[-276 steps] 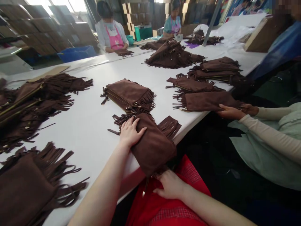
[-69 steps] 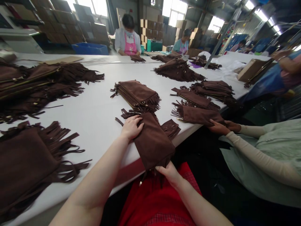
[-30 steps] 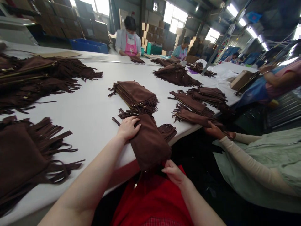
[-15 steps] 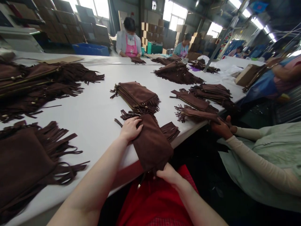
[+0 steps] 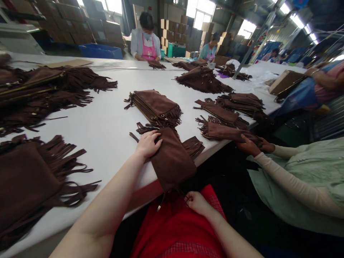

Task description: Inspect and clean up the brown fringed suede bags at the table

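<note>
A brown suede fringed bag [image 5: 172, 159] lies over the near edge of the white table [image 5: 107, 125], its lower end hanging off toward my red apron. My left hand [image 5: 147, 143] lies flat on the bag's upper left part, fingers stretched out. My right hand [image 5: 196, 202] is just below the bag's hanging end, fingers curled in a pinch on a thin strand coming off the bag. A stack of like bags [image 5: 156, 105] lies just behind.
Heaps of brown fringed bags lie at the near left [image 5: 34, 179], far left [image 5: 45, 93] and far centre [image 5: 201, 80]. A seated person's hands [image 5: 249, 145] hold a bag [image 5: 223, 130] at the right edge. Two aproned people work at the far end.
My right hand has dropped a little below the bag's hanging end and closed into a pinch. My left hand stays on the bag. The neighbour's bag is down on the table again.
</note>
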`<control>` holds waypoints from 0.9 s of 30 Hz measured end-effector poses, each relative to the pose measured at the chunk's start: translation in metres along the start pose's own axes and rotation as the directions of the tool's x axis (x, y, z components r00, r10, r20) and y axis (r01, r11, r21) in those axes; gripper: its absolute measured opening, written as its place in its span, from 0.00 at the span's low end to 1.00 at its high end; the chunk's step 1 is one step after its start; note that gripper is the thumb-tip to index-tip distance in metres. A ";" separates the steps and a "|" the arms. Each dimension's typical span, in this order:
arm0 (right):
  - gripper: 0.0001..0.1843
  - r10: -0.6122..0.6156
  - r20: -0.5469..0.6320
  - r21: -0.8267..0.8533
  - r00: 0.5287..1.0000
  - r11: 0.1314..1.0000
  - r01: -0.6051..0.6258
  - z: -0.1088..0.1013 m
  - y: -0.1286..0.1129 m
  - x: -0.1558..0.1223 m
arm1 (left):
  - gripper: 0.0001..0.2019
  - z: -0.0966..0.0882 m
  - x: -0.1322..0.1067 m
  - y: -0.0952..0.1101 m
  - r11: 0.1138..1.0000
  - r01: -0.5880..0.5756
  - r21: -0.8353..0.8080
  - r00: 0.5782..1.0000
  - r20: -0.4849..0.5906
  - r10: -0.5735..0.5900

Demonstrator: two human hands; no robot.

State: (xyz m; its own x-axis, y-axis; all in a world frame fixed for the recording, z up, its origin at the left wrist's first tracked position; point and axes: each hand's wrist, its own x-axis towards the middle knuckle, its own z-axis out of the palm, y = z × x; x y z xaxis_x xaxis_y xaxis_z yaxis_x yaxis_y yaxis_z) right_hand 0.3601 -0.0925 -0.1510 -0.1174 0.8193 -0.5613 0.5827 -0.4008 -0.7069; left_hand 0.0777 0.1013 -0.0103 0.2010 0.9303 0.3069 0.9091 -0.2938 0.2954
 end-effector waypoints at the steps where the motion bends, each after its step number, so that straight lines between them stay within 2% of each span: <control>1: 0.09 0.008 -0.020 -0.048 1.000 0.999 -0.009 0.003 0.003 0.000 | 0.22 0.000 0.000 0.000 1.000 -0.001 -0.003 1.000 -0.003 0.001; 5: 0.11 -0.078 -0.085 -0.287 0.993 0.956 0.051 0.020 0.017 0.000 | 0.22 -0.001 -0.002 0.000 1.000 -0.013 -0.005 1.000 -0.014 0.013; 7: 0.15 -0.138 -0.091 -0.301 0.986 0.948 0.105 0.023 0.023 0.003 | 0.22 -0.002 -0.002 0.000 1.000 -0.012 0.002 1.000 -0.017 0.012; 9: 0.18 -0.171 -0.130 -0.150 0.977 0.977 0.151 0.016 0.026 0.011 | 0.22 -0.002 -0.002 0.000 1.000 -0.012 0.004 1.000 -0.018 0.012; 11: 0.21 -0.144 -0.266 0.084 0.953 0.982 0.172 -0.001 0.024 0.020 | 0.22 -0.002 -0.002 0.001 1.000 -0.016 0.005 1.000 -0.016 0.016; 13: 0.25 -0.040 -0.453 0.293 0.891 0.937 0.191 -0.025 0.015 0.024 | 0.23 -0.002 -0.001 0.001 1.000 -0.017 0.006 1.000 -0.012 0.017; 15: 0.31 0.009 -0.561 0.432 0.828 0.856 0.283 -0.046 -0.001 0.022 | 0.22 -0.002 0.000 0.001 1.000 -0.012 0.004 1.000 -0.009 0.012; 16: 0.33 -0.027 -0.559 0.480 0.828 0.804 0.350 -0.054 -0.012 0.018 | 0.22 -0.001 0.000 0.001 1.000 -0.009 0.001 1.000 -0.009 0.009; 18: 0.37 -0.203 -0.437 0.580 0.877 0.681 0.446 -0.060 -0.037 0.005 | 0.22 -0.001 0.000 0.001 1.000 -0.008 -0.002 1.000 -0.008 0.008; 20: 0.37 -0.378 -0.222 0.681 0.899 0.600 0.420 -0.054 -0.063 -0.008 | 0.22 -0.001 0.000 0.001 1.000 -0.011 0.001 1.000 -0.009 0.011; 21: 0.37 -0.420 -0.129 0.715 0.898 0.588 0.378 -0.049 -0.074 -0.012 | 0.22 0.000 0.000 0.000 1.000 -0.010 0.005 1.000 -0.010 0.010; 23: 0.37 -0.413 -0.052 0.750 0.909 0.585 0.308 -0.035 -0.089 -0.016 | 0.22 -0.001 0.000 0.000 1.000 -0.008 0.009 1.000 -0.012 0.009; 27: 0.38 -0.319 -0.131 0.740 0.939 0.598 0.307 -0.018 -0.098 -0.010 | 0.22 -0.001 -0.001 0.000 1.000 -0.014 0.008 1.000 -0.007 0.014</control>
State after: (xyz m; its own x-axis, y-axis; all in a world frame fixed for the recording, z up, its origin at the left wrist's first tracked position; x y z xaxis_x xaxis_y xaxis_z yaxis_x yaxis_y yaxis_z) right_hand 0.3185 -0.0535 -0.0684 -0.1907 0.9507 -0.2447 -0.2827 -0.2919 -0.9137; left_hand 0.0775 0.1003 -0.0092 0.2112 0.9245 0.3174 0.9089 -0.3052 0.2841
